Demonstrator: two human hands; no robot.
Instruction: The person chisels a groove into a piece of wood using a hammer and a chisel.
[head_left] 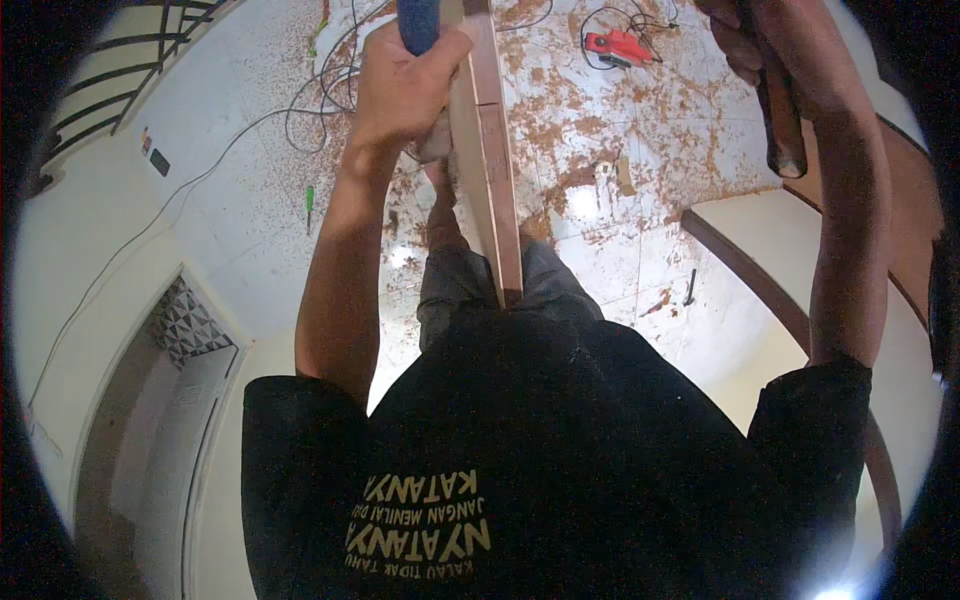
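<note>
1. Wooden board stood on edge between the person's legs, running up to the top edge of the head view.
2. Left hand was closed around a blue-handled tool, pressed against the board's left face.
3. Right hand gripped a dark wooden handle, fingers wrapped, well apart from the board.

Floor: I see pale tiles strewn with reddish sawdust.
Cables: black cords loop across it.
Railing: dark metal bars, upper left.
Tool: red power tool lying far off.
Light: bright glare spots.
</note>
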